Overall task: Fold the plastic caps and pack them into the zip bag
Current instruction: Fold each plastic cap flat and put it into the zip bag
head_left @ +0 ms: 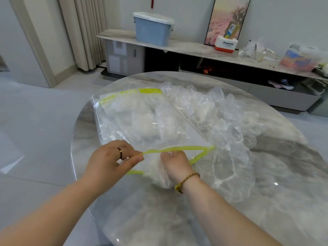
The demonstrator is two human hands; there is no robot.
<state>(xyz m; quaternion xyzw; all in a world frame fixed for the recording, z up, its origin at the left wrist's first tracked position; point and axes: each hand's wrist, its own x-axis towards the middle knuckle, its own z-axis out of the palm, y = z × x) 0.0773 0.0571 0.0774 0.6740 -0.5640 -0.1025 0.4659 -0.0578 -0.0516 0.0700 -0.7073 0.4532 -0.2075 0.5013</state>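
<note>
Marble table (284, 174): left hand (113, 160) pinches the green lip of the zip bag (134, 118), mouth held open; right hand (175, 164) grips a folded cap (162, 180) at it. Loose caps (221, 118) lie right. A slipped lip could close the mouth, unfolding the cap.

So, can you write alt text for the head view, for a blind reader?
The left hand pinches the green zip edge of a clear bag, holding its mouth open, while the right hand pushes a folded cap in. More loose caps lie piled on the marble table beside the bag.
</note>
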